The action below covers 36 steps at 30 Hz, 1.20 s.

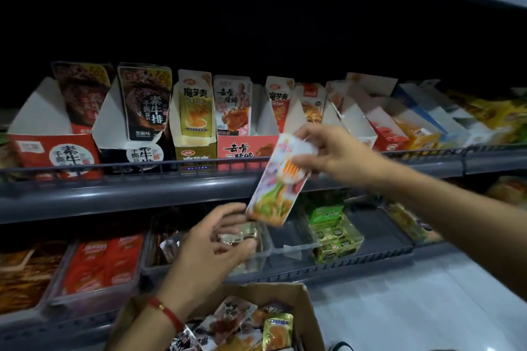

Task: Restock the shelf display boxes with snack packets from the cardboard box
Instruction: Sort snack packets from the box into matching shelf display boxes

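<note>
My right hand (333, 155) pinches the top of a white snack packet (278, 188) printed with noodles and greens, hanging tilted in front of the upper shelf rail. Below it, my left hand (216, 248), with a red cord on the wrist, is raised with loosely curled fingers touching the packet's lower corner. The cardboard box (302, 302) stands at the bottom centre, with several mixed packets (256, 325) inside. A row of open display boxes (245, 148) stands on the upper shelf, each holding upright packets.
The grey upper shelf rail (128, 194) runs across the middle. On the lower shelf sit clear trays with red packets (102, 262), green packets (333, 234) and a bare tray (379, 234). White floor (413, 308) lies at the lower right.
</note>
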### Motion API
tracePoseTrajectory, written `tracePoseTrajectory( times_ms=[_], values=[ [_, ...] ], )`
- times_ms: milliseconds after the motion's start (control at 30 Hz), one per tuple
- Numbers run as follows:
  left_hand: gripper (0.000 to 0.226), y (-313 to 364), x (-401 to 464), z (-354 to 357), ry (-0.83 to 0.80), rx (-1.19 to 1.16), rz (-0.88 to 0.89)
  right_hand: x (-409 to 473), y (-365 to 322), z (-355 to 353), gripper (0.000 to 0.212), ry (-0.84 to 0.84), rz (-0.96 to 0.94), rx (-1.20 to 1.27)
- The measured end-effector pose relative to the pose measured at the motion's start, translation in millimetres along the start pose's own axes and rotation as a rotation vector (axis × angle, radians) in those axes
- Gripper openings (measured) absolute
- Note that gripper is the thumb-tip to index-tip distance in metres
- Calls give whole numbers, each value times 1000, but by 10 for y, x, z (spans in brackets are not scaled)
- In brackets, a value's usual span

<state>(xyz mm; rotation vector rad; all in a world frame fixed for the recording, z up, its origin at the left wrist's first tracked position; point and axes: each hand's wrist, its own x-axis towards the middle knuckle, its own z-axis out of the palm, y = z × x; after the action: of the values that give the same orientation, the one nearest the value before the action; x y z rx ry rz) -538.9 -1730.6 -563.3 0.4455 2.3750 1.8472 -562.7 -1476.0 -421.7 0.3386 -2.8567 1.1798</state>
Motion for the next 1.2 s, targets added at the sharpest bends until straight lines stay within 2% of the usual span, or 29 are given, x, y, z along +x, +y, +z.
tracePoseTrajectory(
  times_ms=[100,200,300,467,533,633,700,833,967,1200],
  values=[
    [54,132,66,-76,102,138,72,16,35,-625,19,306,-33,-100],
    [49,405,213,-26,156,278,233,115,261,-1216,18,561,-15,-211],
    [48,609,362,105,147,433,382,292,462,-1575,28,683,87,-433],
    [47,773,588,245,148,508,442,671,696,-1739,38,657,168,-506],
    [46,837,653,269,150,536,457,869,765,-1791,42,587,212,-608],
    [45,920,726,270,171,567,455,1114,866,-1791,27,481,223,-710],
    [45,954,767,267,185,577,455,1238,942,-1733,22,415,215,-694],
    [45,954,832,297,177,612,446,1384,1118,-1536,36,311,202,-704],
    [46,913,883,361,167,619,436,1461,1341,-1437,39,307,162,-795],
    [47,910,910,422,174,595,421,1490,1316,-1426,36,347,89,-912]
  ],
)
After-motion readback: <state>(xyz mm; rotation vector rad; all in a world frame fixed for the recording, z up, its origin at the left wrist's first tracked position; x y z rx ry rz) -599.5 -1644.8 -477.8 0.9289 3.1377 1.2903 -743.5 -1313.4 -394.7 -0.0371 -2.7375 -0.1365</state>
